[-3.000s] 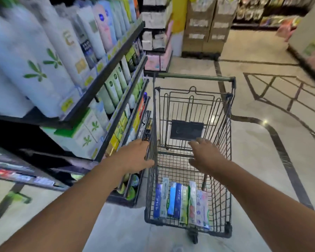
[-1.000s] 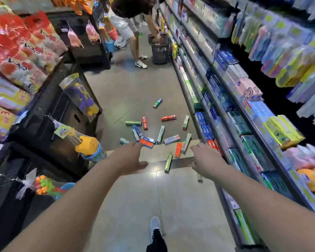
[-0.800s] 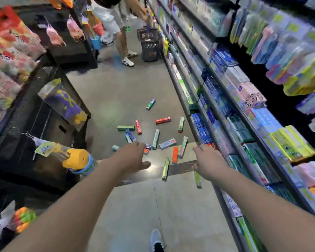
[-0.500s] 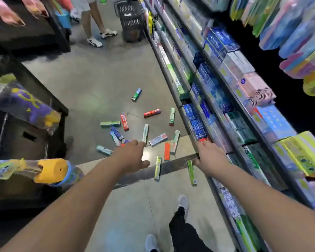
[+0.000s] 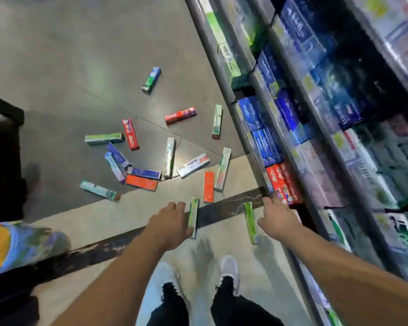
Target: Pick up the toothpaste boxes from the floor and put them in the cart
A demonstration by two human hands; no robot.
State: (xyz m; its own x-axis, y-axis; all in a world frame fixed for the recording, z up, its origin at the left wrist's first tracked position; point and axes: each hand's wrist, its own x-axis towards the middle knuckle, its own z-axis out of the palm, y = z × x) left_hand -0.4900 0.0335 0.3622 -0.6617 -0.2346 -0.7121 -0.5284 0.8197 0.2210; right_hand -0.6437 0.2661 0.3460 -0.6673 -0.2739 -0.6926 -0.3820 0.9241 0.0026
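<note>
Both hands hung loose and held nothing. The left hand was nearest a green box lying just past its fingers, long axis pointing away from the person. The right hand sat beside a second green box. More toothpaste boxes lay scattered on the floor; no cart showed

The left hand covers part of a green box, and whether it touches it cannot be told. The shelves at right are smeared by motion blur, so most labels there are unreadable, and a yellow and blue toy, perhaps a bottle, is cut off by the left edge. Print on the scattered boxes is too small to read.
</note>
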